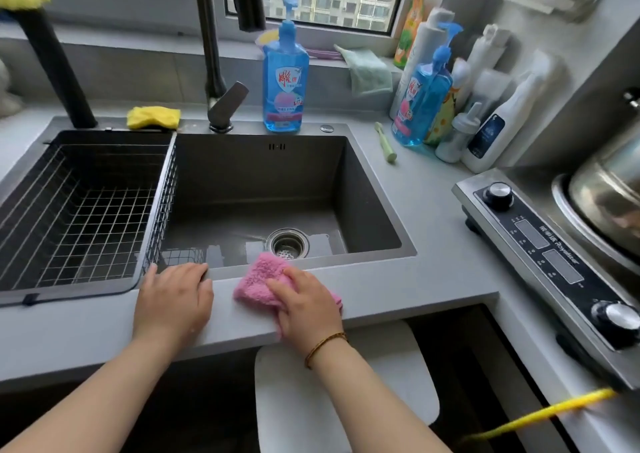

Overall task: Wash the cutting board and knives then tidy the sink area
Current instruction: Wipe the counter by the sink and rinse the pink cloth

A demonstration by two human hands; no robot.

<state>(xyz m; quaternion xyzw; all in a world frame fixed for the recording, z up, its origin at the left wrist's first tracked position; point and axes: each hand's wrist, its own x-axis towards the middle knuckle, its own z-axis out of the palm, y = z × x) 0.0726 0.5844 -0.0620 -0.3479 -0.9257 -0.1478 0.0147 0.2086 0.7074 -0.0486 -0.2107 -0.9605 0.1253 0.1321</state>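
Reaching up from the bottom edge, the right grip lies flat, fingers straight and pressing the pink cloth onto the table at lower centre, just before the sink. The left grip rests beside it, relaxed, holding nothing. That cloth looks soft, light and limp, likely damp; a flat palm over its middle suits wiping better than a corner pinch. No knives show; the white slab below may be the cutting board, though I cannot be sure.
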